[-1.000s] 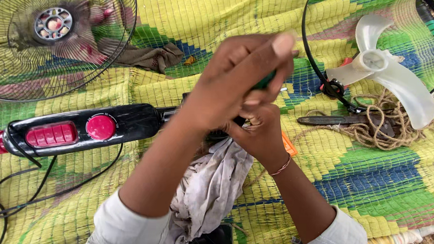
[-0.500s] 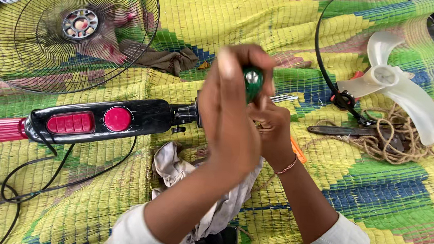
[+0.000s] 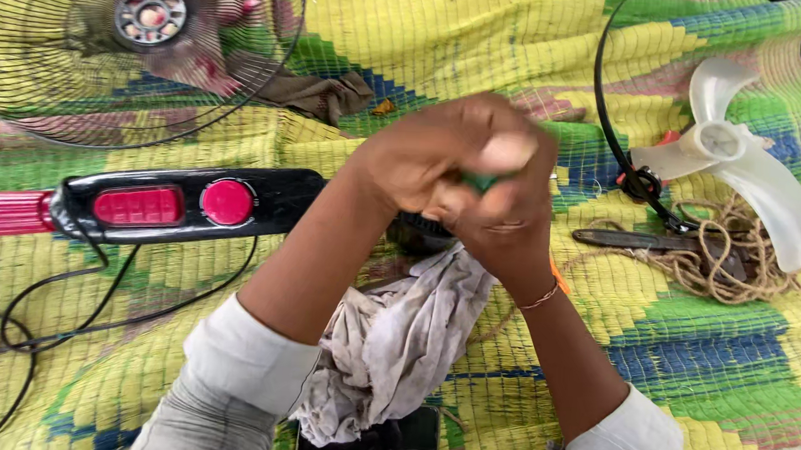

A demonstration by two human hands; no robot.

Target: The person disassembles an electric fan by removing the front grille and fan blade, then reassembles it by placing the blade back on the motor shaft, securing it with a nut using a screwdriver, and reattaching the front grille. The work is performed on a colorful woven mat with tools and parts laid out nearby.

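While clenched together over the middle of the mat (image 3: pixel 483 38), left hand (image 3: pixel 422 158) and right hand (image 3: pixel 501 217), both blurred, fingers curled tight and pressed close, none spread. Pinched between them, a small green handle (image 3: pixel 481 180), only a sliver showing under the left thumb, likely a screwdriver, though too hidden to be sure; which hand actually grips it cannot be told. Directly beneath the hands, the dark end of a black fan body (image 3: pixel 265 200) lying flat, running off leftward, with one red round knob (image 3: pixel 227 201), one red oblong button panel (image 3: pixel 138 207) and one red ribbed collar (image 3: pixel 13 211) at the far left. Just below the wrists, one crumpled dirty grey rag (image 3: pixel 394 343), touching the left forearm. Thin bracelet (image 3: pixel 541 298) on the right wrist, pale grey sleeves on both arms. Two wire fan guards counted: one (image 3: pixel 78 108) at upper left with a round hub in its centre, another (image 3: pixel 606 135) at upper right, seen only in part. One white three-bladed fan blade (image 3: pixel 750 170) lying inside that right guard. One coil of tan rope (image 3: pixel 718 269) just below the blade, with one dark flat tool (image 3: pixel 628 239) laid across it. One brown cloth (image 3: pixel 316 93) near the left guard. Black power cord (image 3: pixel 59 298) looping over the mat at lower left.
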